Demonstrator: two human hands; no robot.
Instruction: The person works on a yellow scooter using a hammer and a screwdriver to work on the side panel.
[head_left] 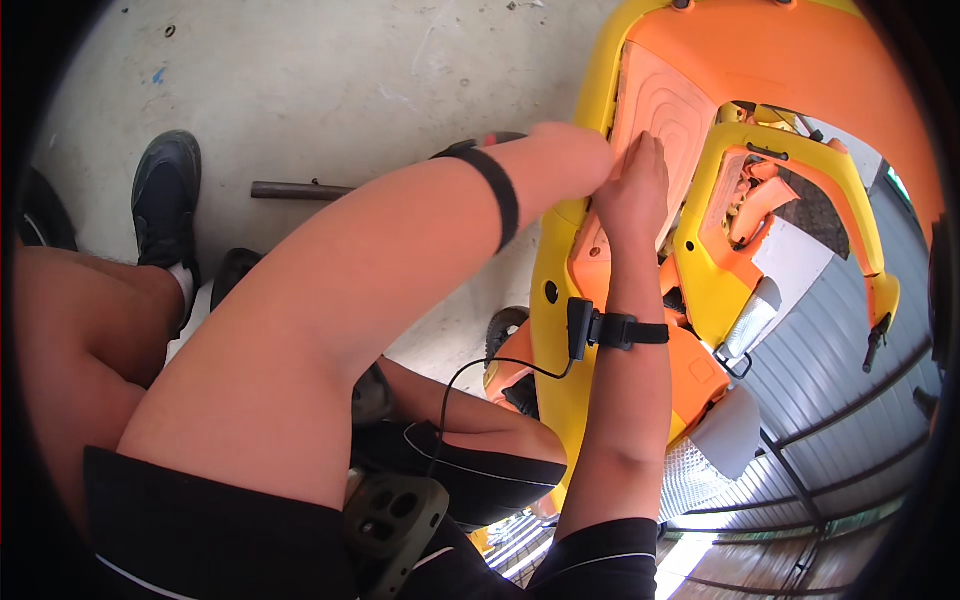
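My left hand (572,152) rests at the left edge of a yellow and orange vehicle body (557,300). Its fingers are hidden from this side, and I cannot make out whether it grips anything. Just right of it, my right hand (634,198) lies against an orange panel (668,95) with raised curved ridges, fingers stretched out and together. The two hands are close side by side. Black straps circle both forearms; the right one carries a small black box (579,328) with a cable running down from it.
A dark metal rod (300,190) lies on the concrete floor (330,80) behind my left arm. Dark shoes (165,190) stand at the left. A yellow and orange frame with a handlebar end (875,340) stretches right. A phone in a case (395,525) hangs near my body.
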